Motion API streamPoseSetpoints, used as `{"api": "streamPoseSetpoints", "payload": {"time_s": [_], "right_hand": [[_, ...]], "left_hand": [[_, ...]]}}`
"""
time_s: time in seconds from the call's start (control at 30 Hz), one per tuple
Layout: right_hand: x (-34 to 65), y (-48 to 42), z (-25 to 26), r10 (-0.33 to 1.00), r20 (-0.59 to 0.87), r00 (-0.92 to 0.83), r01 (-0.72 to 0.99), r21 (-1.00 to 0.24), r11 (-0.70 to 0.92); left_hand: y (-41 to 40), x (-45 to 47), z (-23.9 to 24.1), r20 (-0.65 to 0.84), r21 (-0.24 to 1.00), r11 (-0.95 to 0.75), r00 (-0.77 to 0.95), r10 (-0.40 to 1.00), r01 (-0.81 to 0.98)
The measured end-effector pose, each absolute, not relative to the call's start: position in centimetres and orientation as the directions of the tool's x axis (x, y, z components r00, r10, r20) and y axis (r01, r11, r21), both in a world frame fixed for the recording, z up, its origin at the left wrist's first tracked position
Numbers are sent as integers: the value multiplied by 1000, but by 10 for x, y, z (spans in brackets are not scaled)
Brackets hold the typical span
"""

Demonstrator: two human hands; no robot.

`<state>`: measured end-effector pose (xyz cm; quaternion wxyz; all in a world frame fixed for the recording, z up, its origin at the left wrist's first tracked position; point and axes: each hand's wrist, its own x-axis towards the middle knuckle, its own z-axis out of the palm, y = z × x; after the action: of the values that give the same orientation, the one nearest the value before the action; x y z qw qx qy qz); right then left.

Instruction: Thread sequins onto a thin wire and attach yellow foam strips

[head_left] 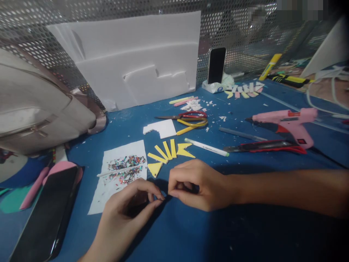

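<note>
Head-worn view — forward and down

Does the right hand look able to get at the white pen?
Probably yes: the pen lies just beyond the right hand, with bare table between, though the tip of the knife sits close to one end.

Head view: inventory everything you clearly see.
Table: 1, blue, underneath
Sheet: 1, white, back
Bag: 1, pale, left
Phone: 1, black, front left
Standing phone: 1, black, back
Glue gun: 1, pink, right
Knife: 1, red-black, by glue gun
Rod: 1, greyish, beyond knife
Pen: 1, white, centre
Scissors: count unclear, red-yellow, centre
Cutout: 1, white, beside scissors
Cut pieces: about six, yellow, centre
Paper: 1, white, left centre
Bits: many, multicoloured, on paper
Sticks: 2, yellowish and pink, back
Scraps: many, white, beyond scissors
Strips: several, pastel, back right
Tube: 1, yellow, back right
Cutter: 1, yellow-black, back right
Left hand: 1, bare, front
Right hand: 1, bare, centre
</note>
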<state>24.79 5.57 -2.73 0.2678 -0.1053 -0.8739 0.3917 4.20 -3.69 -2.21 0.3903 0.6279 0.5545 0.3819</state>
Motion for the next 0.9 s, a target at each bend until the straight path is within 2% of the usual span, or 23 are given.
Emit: {"api": "streamPoseSetpoints", "payload": {"time_s": [0.9], "right_hand": [[248,56,-30,383,395,-835,-23,-720,693]], "left_hand": [[-37,40,-23,65,911,-107,116,991,399]]}}
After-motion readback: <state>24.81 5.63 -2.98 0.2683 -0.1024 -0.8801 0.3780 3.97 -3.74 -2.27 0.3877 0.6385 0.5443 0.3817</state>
